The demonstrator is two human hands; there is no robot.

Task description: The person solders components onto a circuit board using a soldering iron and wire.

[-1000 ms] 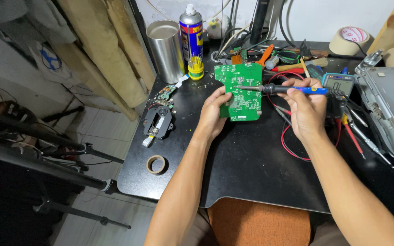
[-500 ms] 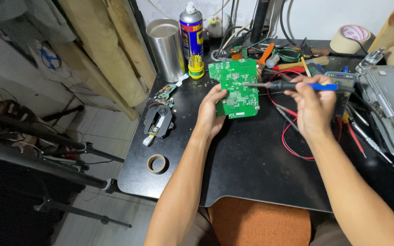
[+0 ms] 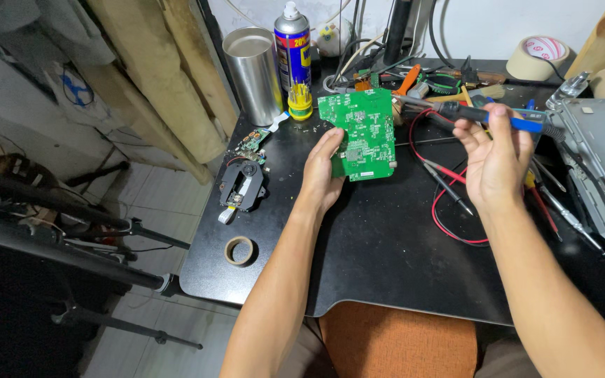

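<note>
On the matte black tabletop, a small brown tape ring lies at 7 o'clock. The left hand pinches the flat green circuit board by its lower left edge at centre; the right hand, at 3 o'clock, grips a blue-and-black soldering iron. At 11 o'clock stand a steel cylindrical cup, contents unseen, and a blue-and-yellow spray can before a white wall.

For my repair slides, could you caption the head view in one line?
Left hand steadies a green circuit board on a black table while the right hand holds a blue-handled soldering iron beside it.
</note>
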